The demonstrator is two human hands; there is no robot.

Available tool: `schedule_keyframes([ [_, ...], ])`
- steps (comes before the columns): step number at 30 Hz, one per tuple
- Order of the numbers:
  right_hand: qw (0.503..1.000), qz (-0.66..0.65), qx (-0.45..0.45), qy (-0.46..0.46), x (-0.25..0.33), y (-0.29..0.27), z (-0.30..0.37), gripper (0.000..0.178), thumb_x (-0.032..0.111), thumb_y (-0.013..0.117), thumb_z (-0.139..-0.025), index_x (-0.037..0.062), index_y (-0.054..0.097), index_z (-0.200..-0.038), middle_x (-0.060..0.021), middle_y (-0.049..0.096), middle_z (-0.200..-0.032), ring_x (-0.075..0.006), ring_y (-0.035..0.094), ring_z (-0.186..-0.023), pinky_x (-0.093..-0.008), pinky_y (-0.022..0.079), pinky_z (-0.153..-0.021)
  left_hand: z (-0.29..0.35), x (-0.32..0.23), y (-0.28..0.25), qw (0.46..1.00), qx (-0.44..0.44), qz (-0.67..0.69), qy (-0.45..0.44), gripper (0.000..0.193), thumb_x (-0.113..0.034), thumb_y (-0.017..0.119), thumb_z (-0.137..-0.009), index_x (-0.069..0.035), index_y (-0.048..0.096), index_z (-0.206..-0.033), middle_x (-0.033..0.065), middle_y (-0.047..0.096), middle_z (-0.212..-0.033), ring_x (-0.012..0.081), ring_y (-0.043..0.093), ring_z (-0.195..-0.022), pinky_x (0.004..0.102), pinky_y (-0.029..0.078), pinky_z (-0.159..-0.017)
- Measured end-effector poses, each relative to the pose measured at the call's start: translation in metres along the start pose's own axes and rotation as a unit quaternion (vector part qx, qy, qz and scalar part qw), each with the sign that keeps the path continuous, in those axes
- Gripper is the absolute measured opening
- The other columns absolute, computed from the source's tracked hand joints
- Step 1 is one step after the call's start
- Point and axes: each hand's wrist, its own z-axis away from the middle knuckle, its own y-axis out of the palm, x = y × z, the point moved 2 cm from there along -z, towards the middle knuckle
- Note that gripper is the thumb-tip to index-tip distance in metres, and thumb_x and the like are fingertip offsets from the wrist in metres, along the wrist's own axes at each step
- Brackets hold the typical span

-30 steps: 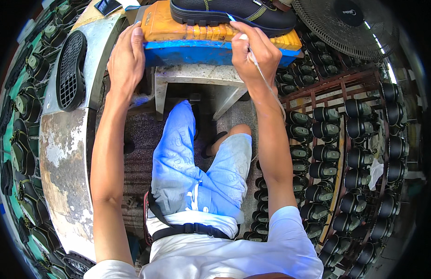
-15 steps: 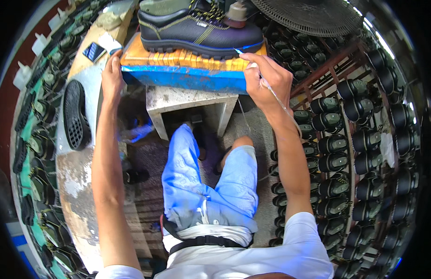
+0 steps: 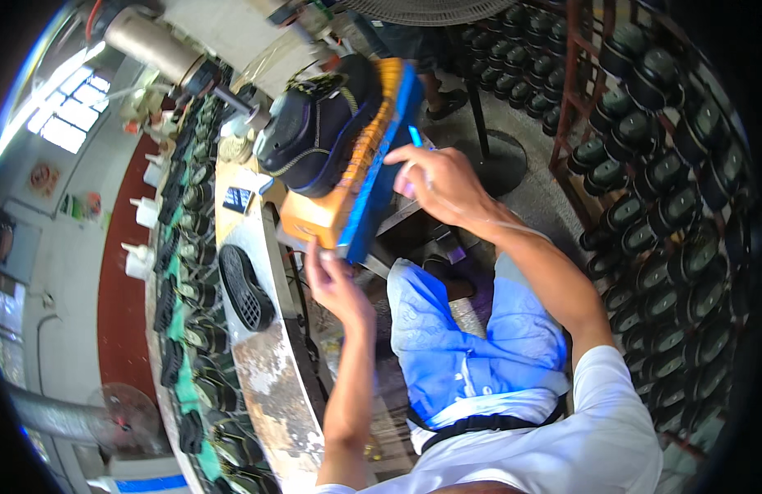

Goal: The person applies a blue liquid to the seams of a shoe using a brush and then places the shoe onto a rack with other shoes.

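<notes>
A black work shoe (image 3: 311, 144) with yellow stitching rests on an orange block with a blue side (image 3: 383, 152), which stands turned at a slant. A cylindrical press head (image 3: 257, 118) is close to the shoe's toe. The fingers of my left hand (image 3: 340, 284) are closed at the block's near corner. My right hand (image 3: 447, 185) is closed around a thin pen-like tool (image 3: 415, 136), its bright blue tip pointing up beside the block, apart from the shoe. A thin tube runs from it along my forearm.
A loose black sole (image 3: 243, 288) lies on the worn bench (image 3: 266, 362) at left, near a dark blue packet (image 3: 238, 199). Behind it, shoes line a green conveyor (image 3: 186, 383) with white bottles (image 3: 140, 260) alongside. Racks of shoes (image 3: 665, 173) fill the right. A fan stand (image 3: 500, 160) and a person's foot (image 3: 447, 104) are ahead.
The block and shoe have swung anticlockwise from crosswise to a steep slant. My right hand's tool has come away from the shoe's sole edge. The view has turned left.
</notes>
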Motion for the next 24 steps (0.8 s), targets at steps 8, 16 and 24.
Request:
schedule_keyframes([
  [8,0.970,0.241,-0.011,-0.001,0.004,0.011,-0.032,0.086,0.055,0.086,-0.079,-0.0001,0.056,-0.139,-0.0252,0.073,-0.108,-0.0426,0.070,-0.106,-0.0492,0.052,-0.099,-0.073,-0.056,0.031,0.909,0.122,-0.241,0.317,0.043,-0.011,0.080,-0.094,0.001,0.066,-0.134,0.0072,0.073,-0.102,0.0123,0.066,-0.086,0.0265,0.052,-0.076],
  [16,0.980,0.190,0.014,0.057,-0.041,0.005,-0.098,0.096,0.068,0.090,-0.063,0.0006,0.066,-0.126,-0.0264,0.073,-0.118,-0.0442,0.067,-0.119,-0.0507,0.050,-0.106,-0.201,-0.137,0.095,0.849,0.351,-0.342,0.201,0.080,-0.018,0.103,-0.062,0.006,0.062,-0.127,0.0168,0.076,-0.114,0.0246,0.072,-0.100,0.0381,0.057,-0.094],
  [24,0.976,0.196,0.070,0.060,-0.042,-0.008,-0.103,0.101,0.070,0.089,-0.062,-0.0009,0.064,-0.130,-0.0293,0.072,-0.118,-0.0470,0.066,-0.117,-0.0496,0.051,-0.104,-0.159,-0.113,0.087,0.916,0.205,-0.172,0.300,0.100,-0.006,0.104,-0.058,0.003,0.051,-0.142,0.0150,0.064,-0.131,0.0261,0.060,-0.119,0.0379,0.045,-0.111],
])
